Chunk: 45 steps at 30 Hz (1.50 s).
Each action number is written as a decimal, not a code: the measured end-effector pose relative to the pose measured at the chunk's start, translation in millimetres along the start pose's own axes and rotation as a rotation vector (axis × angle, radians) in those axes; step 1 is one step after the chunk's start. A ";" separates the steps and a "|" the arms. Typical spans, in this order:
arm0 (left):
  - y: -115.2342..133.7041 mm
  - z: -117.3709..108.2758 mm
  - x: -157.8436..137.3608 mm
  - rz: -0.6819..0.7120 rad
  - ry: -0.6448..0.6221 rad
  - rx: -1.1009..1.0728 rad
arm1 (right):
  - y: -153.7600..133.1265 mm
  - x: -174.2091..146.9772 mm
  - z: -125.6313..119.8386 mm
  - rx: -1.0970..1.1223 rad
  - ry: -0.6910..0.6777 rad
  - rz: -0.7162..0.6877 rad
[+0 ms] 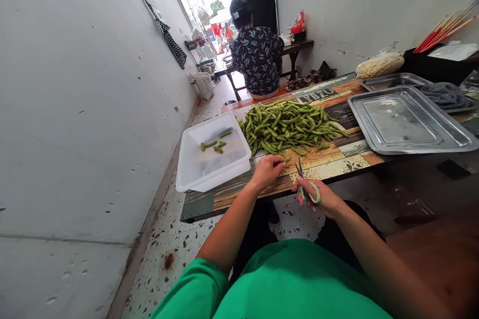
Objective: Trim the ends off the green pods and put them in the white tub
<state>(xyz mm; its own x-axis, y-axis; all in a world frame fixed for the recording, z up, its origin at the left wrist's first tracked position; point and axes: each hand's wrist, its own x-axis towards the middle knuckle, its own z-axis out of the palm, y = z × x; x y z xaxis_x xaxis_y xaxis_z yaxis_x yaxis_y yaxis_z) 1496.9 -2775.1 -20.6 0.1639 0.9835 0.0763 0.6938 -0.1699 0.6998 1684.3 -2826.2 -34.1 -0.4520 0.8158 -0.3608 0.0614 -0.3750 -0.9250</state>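
My left hand (268, 170) is closed at the near edge of the table, pinching a green bean pod (287, 160) by one end. Just right of it, my right hand (318, 195) grips scissors (300, 170) with pale green handles. Their blades point up and away from me, slightly apart, close to the pod. Beyond both hands lies a big heap of green pods (288, 124), which look like edamame. To the left, a white plastic tub (245, 168) holds several pods (219, 145) on its bottom.
Metal trays (407, 119) sit on the table's right, with a dark cloth (445, 94) behind. Red-tipped sticks (445, 30) and a bag of skewers (379, 64) stand farther back. A person (256, 55) in a patterned shirt sits ahead, back turned. A wall (75, 109) runs along the left.
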 end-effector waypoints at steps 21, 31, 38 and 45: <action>9.7 -3.7 -15.1 -0.090 -0.123 -0.277 | 8.0 7.0 -5.4 -0.226 0.087 -0.019; 20.8 6.4 -15.1 -0.416 -0.025 -1.108 | 6.1 1.4 0.0 -0.063 -0.019 -0.045; 26.2 9.5 -18.4 -0.395 0.045 -1.245 | 10.2 2.8 -0.1 -0.083 -0.017 -0.052; 29.5 21.3 -24.6 -0.415 0.058 -1.243 | 7.2 3.8 3.4 -0.116 0.054 -0.060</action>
<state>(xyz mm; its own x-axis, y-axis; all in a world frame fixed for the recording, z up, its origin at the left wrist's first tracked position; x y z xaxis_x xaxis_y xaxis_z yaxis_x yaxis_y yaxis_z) 1528.3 -2805.7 -16.9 0.0441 0.9549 -0.2937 -0.4256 0.2839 0.8592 1680.0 -2827.3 -41.7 -0.4094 0.8592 -0.3070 0.1392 -0.2738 -0.9517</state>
